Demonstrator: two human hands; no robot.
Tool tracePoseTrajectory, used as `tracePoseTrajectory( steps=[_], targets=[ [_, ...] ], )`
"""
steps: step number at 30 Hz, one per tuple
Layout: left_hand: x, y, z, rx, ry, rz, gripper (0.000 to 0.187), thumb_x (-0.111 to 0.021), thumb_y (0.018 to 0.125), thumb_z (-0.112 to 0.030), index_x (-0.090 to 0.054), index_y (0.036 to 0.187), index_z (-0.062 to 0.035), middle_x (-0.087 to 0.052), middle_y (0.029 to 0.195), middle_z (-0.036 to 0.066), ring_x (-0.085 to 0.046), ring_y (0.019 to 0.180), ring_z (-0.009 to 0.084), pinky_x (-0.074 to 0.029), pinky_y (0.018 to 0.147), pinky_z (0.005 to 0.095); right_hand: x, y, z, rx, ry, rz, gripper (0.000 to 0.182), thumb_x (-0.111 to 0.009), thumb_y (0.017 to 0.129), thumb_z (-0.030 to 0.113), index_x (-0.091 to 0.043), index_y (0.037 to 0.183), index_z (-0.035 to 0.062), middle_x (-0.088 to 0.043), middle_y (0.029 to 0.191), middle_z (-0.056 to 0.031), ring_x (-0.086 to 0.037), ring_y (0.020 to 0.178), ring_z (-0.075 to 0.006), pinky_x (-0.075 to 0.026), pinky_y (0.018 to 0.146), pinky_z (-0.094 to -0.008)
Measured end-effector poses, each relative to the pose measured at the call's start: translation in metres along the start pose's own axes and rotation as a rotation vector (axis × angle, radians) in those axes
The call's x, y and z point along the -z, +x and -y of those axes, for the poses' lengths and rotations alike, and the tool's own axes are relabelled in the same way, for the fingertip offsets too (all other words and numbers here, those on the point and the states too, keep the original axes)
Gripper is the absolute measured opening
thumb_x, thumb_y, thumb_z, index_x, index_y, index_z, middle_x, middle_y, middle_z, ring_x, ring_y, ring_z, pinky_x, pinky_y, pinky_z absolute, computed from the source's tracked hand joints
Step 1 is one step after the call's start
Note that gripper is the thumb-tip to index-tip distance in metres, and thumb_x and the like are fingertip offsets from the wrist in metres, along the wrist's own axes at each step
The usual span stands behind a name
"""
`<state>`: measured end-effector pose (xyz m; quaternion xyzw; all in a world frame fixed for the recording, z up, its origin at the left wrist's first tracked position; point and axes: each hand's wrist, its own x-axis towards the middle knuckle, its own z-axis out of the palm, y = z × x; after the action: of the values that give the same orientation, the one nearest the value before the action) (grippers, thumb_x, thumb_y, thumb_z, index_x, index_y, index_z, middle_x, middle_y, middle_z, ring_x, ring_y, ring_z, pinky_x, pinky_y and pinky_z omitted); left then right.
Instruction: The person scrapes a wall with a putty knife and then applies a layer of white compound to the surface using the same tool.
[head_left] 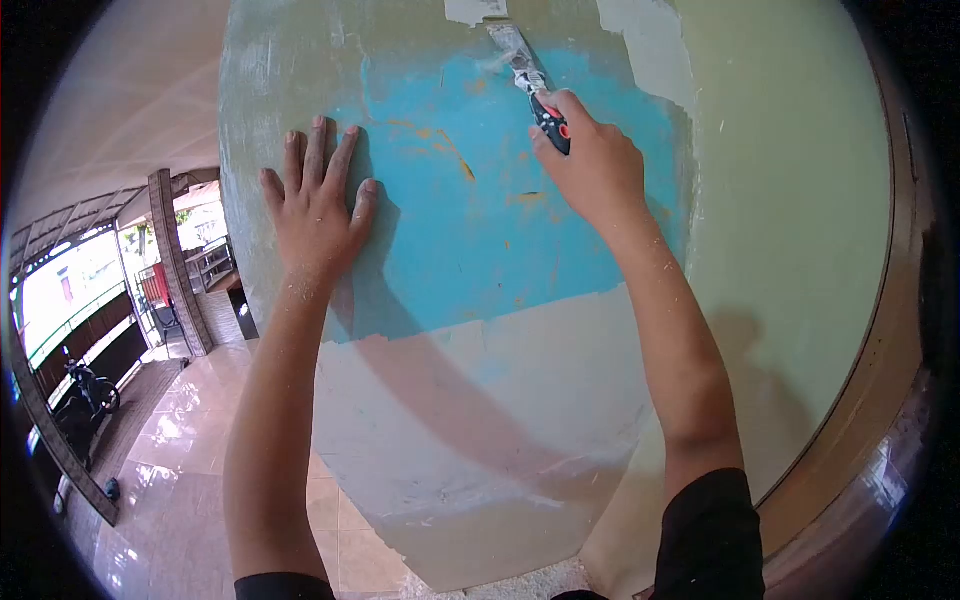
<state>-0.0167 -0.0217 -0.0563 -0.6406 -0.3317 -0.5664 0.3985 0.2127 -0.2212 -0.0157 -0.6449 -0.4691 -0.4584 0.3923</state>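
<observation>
My right hand (595, 160) is closed around the black and red handle of a scraper (528, 78). The scraper's metal blade points up and touches the wall near the bottom edge of a pale bare patch (478, 10). With fingers spread, my left hand (318, 205) lies flat on the wall, at the left edge of a bright blue area (460, 240). Orange marks show within the blue. Olive-green paint surrounds the blue at the top, and a pale whitish section (490, 390) lies below it.
A light green wall face (790, 200) is on the right, beside a brown frame (850, 400). Tiled floor (180, 450) extends at the lower left. Farther off stand a pillar (180, 260) and a parked motorcycle (92, 385). White debris (530, 580) lies at the wall's foot.
</observation>
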Motion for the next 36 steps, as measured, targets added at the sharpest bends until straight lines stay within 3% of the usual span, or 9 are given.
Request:
tracePoseTrajectory(
  steps=[7,22,31,36],
  targets=[
    [-0.002,-0.001,0.000,-0.007,-0.008,-0.009,0.064,-0.052,0.097,-0.047,-0.035,0.158,-0.0355,-0.023,0.169,0.000,-0.016,0.157,0.0300,-0.010,0.123,0.0641,0.000,0.010,-0.007,0.068,0.011,-0.077,0.039,-0.062,0.097,0.037,-0.056,0.132,0.0212,-0.074,0.092,-0.0106,-0.072,0.085,-0.0336,-0.056,0.071,-0.0496],
    [-0.002,-0.003,0.001,-0.002,-0.005,-0.028,0.064,-0.051,0.098,-0.049,-0.034,0.158,-0.0361,-0.023,0.169,0.000,-0.017,0.156,0.0306,-0.010,0.123,0.0643,0.007,0.027,-0.010,0.015,0.032,-0.050,0.036,-0.062,0.097,0.042,-0.059,0.127,0.0233,-0.074,0.095,-0.0081,-0.071,0.088,-0.0333,-0.054,0.073,-0.0463],
    [-0.001,-0.003,0.000,-0.001,0.004,-0.027,0.065,-0.052,0.097,-0.047,-0.034,0.158,-0.0357,-0.024,0.169,0.000,-0.017,0.156,0.0307,-0.010,0.123,0.0638,0.005,0.034,-0.018,0.044,0.036,-0.091,0.037,-0.062,0.096,0.039,-0.057,0.128,0.0210,-0.075,0.090,-0.0096,-0.072,0.087,-0.0346,-0.055,0.073,-0.0501],
    [0.000,-0.003,-0.001,0.000,0.010,-0.022,0.064,-0.052,0.097,-0.046,-0.035,0.158,-0.0356,-0.024,0.169,0.000,-0.018,0.156,0.0312,-0.011,0.123,0.0642,0.008,0.043,-0.022,0.036,0.019,-0.081,0.034,-0.060,0.098,0.042,-0.058,0.128,0.0259,-0.074,0.093,-0.0078,-0.071,0.087,-0.0340,-0.054,0.073,-0.0471]
  ],
)
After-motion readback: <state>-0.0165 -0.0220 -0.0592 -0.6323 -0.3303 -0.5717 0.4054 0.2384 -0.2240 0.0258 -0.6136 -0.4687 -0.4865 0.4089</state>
